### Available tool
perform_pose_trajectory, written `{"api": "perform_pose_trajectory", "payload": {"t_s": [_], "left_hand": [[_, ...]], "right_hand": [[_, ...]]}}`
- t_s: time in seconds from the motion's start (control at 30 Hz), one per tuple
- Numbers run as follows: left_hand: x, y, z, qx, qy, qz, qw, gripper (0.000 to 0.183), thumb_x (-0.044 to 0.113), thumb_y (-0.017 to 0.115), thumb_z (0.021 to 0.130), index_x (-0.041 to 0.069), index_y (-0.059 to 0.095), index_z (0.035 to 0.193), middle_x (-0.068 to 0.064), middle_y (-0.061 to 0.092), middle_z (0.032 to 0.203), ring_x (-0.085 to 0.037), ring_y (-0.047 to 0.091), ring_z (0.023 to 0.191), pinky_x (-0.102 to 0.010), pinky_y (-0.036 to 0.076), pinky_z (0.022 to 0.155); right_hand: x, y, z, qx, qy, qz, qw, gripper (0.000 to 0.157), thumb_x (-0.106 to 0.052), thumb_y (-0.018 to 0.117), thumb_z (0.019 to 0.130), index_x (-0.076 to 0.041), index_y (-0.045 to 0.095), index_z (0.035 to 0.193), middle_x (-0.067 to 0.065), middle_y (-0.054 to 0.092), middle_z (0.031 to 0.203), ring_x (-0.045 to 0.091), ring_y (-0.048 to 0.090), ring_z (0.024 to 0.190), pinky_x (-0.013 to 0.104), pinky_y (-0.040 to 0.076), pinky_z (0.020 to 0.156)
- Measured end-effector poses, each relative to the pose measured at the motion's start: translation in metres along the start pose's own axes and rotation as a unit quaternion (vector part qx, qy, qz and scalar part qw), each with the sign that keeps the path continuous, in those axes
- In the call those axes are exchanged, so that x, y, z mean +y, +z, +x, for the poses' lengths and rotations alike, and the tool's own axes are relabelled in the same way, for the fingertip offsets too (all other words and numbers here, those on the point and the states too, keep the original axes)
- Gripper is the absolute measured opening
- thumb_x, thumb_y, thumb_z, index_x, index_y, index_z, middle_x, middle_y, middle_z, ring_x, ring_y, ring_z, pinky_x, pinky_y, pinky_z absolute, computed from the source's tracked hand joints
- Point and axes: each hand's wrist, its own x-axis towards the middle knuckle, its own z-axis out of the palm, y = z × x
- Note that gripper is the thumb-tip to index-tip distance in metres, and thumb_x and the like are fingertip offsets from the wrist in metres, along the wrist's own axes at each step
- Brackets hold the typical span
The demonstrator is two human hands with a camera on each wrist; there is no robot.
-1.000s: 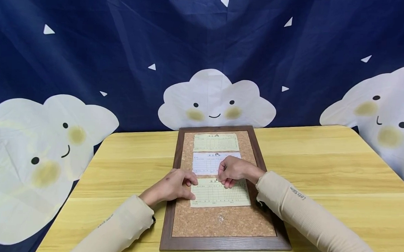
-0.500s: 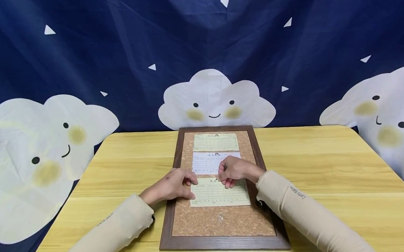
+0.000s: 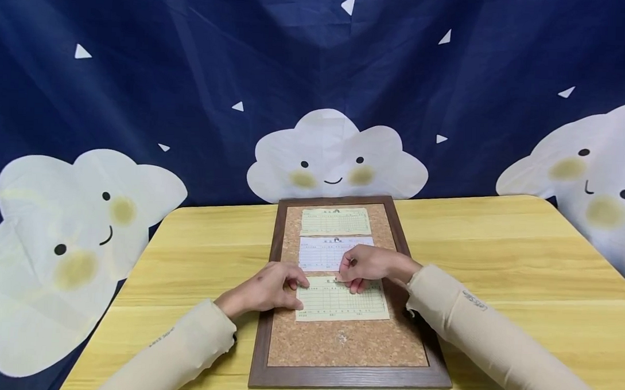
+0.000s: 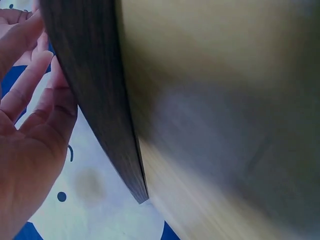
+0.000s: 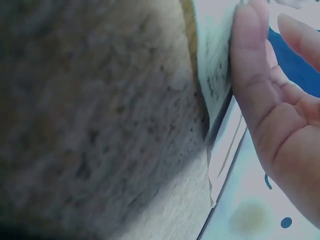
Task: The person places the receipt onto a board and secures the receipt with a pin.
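Observation:
A framed corkboard (image 3: 307, 350) lies on the table with three printed paper slips in a column. The nearest slip (image 3: 334, 305) is pale yellow. On its left edge rest the spread thumb and fingertips of my left hand (image 3: 270, 288). At the slip's top edge, my right hand (image 3: 369, 263) pinches a small push pin (image 3: 336, 279), mostly hidden by the fingertips. A white slip (image 3: 315, 255) lies above it, partly covered by that hand. Farthest is another yellowish slip (image 3: 332, 223). In the right wrist view, fingers (image 5: 250, 60) lie along the paper.
Small pins sit at the top of the white slip and the far slip. A pale worn spot (image 3: 342, 338) marks the cork below. The wooden table (image 3: 202, 237) extends to both sides, and a blue curtain (image 3: 203, 70) with clouds hangs behind its far edge.
Both hands keep their places on the nearest slip. The right wrist and forearm shift slightly to the right, and the whole view moves a little.

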Motion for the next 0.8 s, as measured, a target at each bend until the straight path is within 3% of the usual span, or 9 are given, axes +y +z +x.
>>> {"api": "perform_pose_trajectory", "payload": {"t_s": [0.17,0.33,0.53,0.67,0.8], "left_hand": [[-0.004,-0.001,-0.005,0.015,0.019,-0.005,0.9997,0.023,0.013,0.085,0.08,0.008,0.075,0.1,0.001,0.063,0.092,-0.014,0.056,0.082,-0.027,0.052,0.073],[-0.004,-0.006,-0.011,0.037,-0.001,-0.023,0.9991,0.03,0.012,0.082,0.084,0.001,0.072,0.11,-0.003,0.063,0.103,-0.017,0.06,0.089,-0.029,0.055,0.078],[-0.002,-0.015,-0.018,0.077,-0.024,0.027,0.9964,0.04,0.017,0.078,0.088,0.0,0.067,0.122,-0.01,0.061,0.126,-0.03,0.057,0.117,-0.047,0.047,0.099],[-0.003,-0.021,-0.023,0.097,-0.05,0.07,0.9915,0.052,0.02,0.076,0.09,-0.003,0.059,0.134,-0.018,0.052,0.141,-0.037,0.046,0.133,-0.055,0.036,0.109],[-0.006,-0.026,-0.029,0.106,-0.088,0.105,0.9849,0.064,0.028,0.072,0.094,-0.003,0.048,0.144,-0.02,0.038,0.153,-0.039,0.032,0.143,-0.056,0.029,0.113]], "right_hand": [[0.003,-0.002,-0.007,-0.003,-0.012,0.01,1.0,0.013,-0.011,0.066,0.096,0.0,0.062,0.09,0.012,0.065,0.078,0.018,0.066,0.068,0.033,0.059,0.068],[0.005,-0.005,-0.015,0.003,-0.034,0.012,0.999,0.012,-0.01,0.065,0.096,0.002,0.063,0.094,0.012,0.066,0.082,0.019,0.067,0.074,0.034,0.059,0.071],[0.007,-0.016,-0.03,0.045,-0.088,-0.044,0.994,0.015,-0.013,0.063,0.098,0.002,0.065,0.097,0.011,0.065,0.083,0.022,0.065,0.077,0.038,0.058,0.073],[0.01,-0.022,-0.04,0.093,-0.121,-0.107,0.982,0.014,-0.013,0.064,0.098,0.0,0.067,0.099,0.007,0.065,0.084,0.019,0.062,0.075,0.035,0.055,0.07],[0.016,-0.025,-0.049,0.168,-0.147,-0.189,0.956,0.018,-0.014,0.067,0.096,0.001,0.069,0.105,0.004,0.069,0.092,0.016,0.063,0.082,0.033,0.053,0.073]]}}
